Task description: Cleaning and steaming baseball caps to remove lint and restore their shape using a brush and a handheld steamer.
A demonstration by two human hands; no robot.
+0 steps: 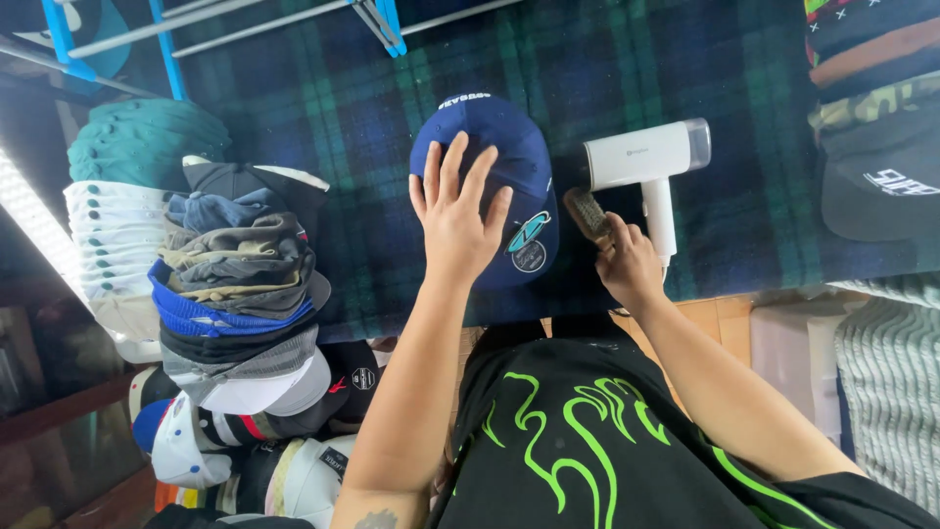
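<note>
Left hand [458, 220] flat on navy baseball cap [494, 186] at table centre, fingers spread; right hand [627, 263] at 3 o'clock, fingers curled round small brush [587, 214]. Likely light, soft-crowned, stiffer at brim; best gripped there.

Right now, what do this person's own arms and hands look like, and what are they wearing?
Both arms are bare from the short sleeves down: no gloves, watch, rings or bracelets show on the left hand or the right hand. A small dark tattoo marks the left upper arm. The person wears a black T-shirt with bright green flame-like lines across the front and along the right sleeve.
</note>
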